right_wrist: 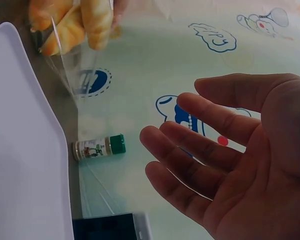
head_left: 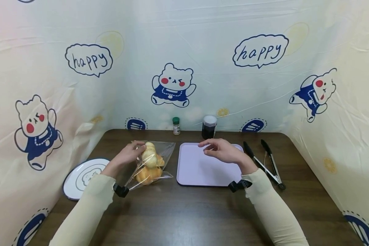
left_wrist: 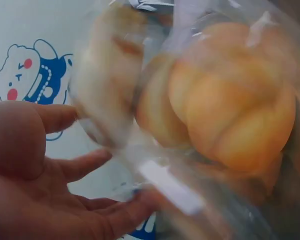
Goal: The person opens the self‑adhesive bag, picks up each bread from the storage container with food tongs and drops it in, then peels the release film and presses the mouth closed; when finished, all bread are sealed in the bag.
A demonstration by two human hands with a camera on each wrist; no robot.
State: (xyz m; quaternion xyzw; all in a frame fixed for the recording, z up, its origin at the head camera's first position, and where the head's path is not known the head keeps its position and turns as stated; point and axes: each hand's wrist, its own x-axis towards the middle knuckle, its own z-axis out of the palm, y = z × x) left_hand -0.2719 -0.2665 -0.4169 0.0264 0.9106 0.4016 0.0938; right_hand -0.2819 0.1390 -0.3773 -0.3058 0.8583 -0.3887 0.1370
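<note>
My left hand point(head_left: 130, 152) grips a clear plastic bag point(head_left: 165, 147) of bread at its upper left, left of the tray. Inside the bag are a pale, knobbly bread roll point(head_left: 149, 157) and rounder golden-brown bread point(head_left: 148, 175). The left wrist view shows the thumb against the pale roll's side and fingers along the film, with the golden bread point(left_wrist: 235, 100) blurred beside them. Over the back right of a lilac tray point(head_left: 200, 171) hovers my right hand point(head_left: 222, 151), holding nothing. Its fingers point(right_wrist: 190, 165) are relaxed and spread in the right wrist view.
At the left lies a white plate point(head_left: 75, 179) with a dark rim, partly behind the left sleeve. Black-tipped metal tongs point(head_left: 275, 171) lie spread at the right. A green-capped seasoning bottle point(head_left: 176, 126) and a dark jar with a pale lid point(head_left: 209, 127) stand along the back edge.
</note>
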